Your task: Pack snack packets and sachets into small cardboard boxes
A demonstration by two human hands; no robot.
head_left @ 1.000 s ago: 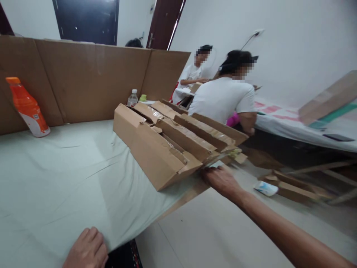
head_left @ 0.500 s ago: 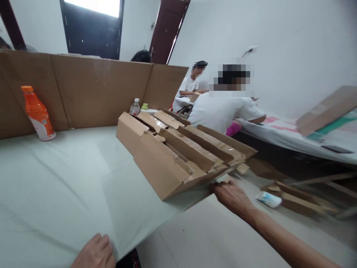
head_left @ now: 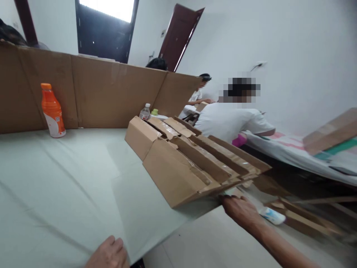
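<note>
At the near edge of the table, my left hand (head_left: 108, 254) rests on the pale green tablecloth (head_left: 92, 208) with its fingers curled in. What those fingers hold, if anything, is hidden. My right hand (head_left: 240, 209) reaches out to the table's right edge and is closed on the cloth there, just beyond the corner of a cardboard divider box (head_left: 170, 175). The open-topped box has several long slots and taped edges, and it lies along the right side of the table.
An orange bottle (head_left: 52, 111) stands before a tall cardboard screen (head_left: 119, 89). Behind the box are a small clear bottle (head_left: 145, 111) and a green cap (head_left: 154, 112). A person in a white shirt (head_left: 223, 121) sits beyond; a white container (head_left: 272, 215) lies right of my arm.
The view has turned a little to the left, so everything appears further right. Both hands keep their places at the table's edge, and the box has not visibly moved on the table.
</note>
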